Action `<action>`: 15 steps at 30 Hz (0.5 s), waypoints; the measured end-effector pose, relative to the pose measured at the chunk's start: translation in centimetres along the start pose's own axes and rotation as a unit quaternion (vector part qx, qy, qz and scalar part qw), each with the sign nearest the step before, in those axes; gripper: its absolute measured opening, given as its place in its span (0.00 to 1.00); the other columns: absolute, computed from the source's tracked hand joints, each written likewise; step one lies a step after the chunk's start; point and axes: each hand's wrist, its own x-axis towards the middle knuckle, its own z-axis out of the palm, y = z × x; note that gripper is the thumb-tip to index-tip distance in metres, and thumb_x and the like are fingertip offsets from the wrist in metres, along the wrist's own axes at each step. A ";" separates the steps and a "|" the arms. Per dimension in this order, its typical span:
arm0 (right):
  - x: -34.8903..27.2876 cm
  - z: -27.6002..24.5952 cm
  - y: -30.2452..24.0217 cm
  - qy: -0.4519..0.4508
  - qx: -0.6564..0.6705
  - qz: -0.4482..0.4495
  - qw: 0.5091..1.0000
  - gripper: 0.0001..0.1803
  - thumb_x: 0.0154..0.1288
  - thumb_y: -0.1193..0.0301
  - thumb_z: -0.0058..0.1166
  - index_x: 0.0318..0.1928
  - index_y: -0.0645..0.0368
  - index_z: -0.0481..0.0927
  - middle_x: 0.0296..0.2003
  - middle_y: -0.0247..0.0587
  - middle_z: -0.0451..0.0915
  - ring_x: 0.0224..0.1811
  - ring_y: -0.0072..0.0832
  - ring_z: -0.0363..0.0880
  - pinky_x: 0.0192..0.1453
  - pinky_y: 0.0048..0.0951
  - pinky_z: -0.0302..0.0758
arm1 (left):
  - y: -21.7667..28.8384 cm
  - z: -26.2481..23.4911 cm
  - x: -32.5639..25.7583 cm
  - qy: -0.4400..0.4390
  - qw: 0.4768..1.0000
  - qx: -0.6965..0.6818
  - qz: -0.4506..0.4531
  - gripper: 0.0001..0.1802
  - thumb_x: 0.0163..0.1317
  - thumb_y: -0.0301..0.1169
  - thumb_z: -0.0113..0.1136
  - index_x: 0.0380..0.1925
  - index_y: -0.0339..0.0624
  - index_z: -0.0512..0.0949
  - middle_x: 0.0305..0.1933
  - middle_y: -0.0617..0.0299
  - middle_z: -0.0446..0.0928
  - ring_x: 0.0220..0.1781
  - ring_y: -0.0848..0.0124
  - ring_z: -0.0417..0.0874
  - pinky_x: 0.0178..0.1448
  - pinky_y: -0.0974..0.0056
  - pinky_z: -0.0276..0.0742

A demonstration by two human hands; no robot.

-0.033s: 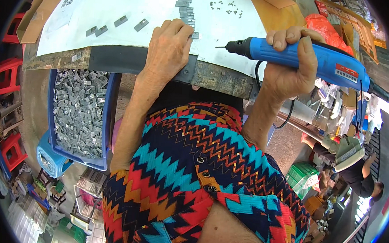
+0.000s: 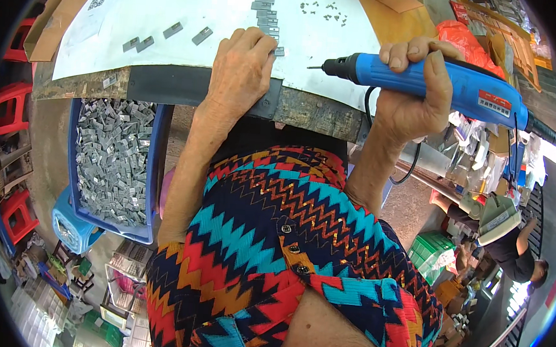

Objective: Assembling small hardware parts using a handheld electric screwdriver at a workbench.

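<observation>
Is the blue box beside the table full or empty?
Nearly full. The blue crate holds a heap of small grey metal pieces reaching close to its rim, hiding the bottom.

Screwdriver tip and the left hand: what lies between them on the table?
In the head view, only bare white sheet separates the blue electric screwdriver tip from the left hand. One small grey metal piece sits by the fingertips.

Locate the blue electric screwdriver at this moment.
In the head view, the blue electric screwdriver is upper right, gripped in the right hand, tip pointing left toward the left hand.
</observation>
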 end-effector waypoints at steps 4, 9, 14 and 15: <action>0.3 0.1 0.0 0.003 -0.035 -0.010 0.999 0.12 0.56 0.75 0.46 0.43 0.57 0.70 0.27 0.41 0.69 0.25 0.30 0.69 0.37 0.37 0.64 | 0.2 0.2 0.4 -0.015 1.000 -0.020 -0.003 0.06 0.48 0.21 0.58 0.29 0.36 0.75 0.32 0.57 0.74 0.36 0.61 0.74 0.41 0.61 0.69; 0.4 0.8 1.1 0.009 -0.043 -0.002 0.999 0.12 0.56 0.76 0.46 0.43 0.57 0.70 0.27 0.42 0.69 0.25 0.30 0.69 0.36 0.37 0.65 | -0.2 -0.3 0.0 -0.021 0.998 -0.051 -0.033 0.05 0.50 0.21 0.56 0.29 0.34 0.75 0.31 0.56 0.73 0.35 0.62 0.75 0.40 0.62 0.70; 0.5 1.5 1.8 0.018 -0.041 -0.003 0.999 0.12 0.56 0.77 0.46 0.42 0.58 0.70 0.26 0.42 0.70 0.25 0.30 0.70 0.36 0.38 0.66 | -0.4 -0.2 0.1 -0.031 0.996 -0.068 -0.043 0.05 0.50 0.22 0.57 0.28 0.33 0.74 0.30 0.55 0.73 0.34 0.62 0.75 0.39 0.63 0.71; 0.7 1.9 2.0 0.054 -0.011 -0.015 0.998 0.12 0.51 0.80 0.50 0.39 0.62 0.70 0.23 0.43 0.71 0.21 0.31 0.72 0.29 0.34 0.69 | -0.4 -0.2 0.1 -0.031 0.996 -0.069 -0.043 0.05 0.50 0.22 0.57 0.28 0.33 0.74 0.30 0.55 0.73 0.34 0.62 0.75 0.39 0.63 0.71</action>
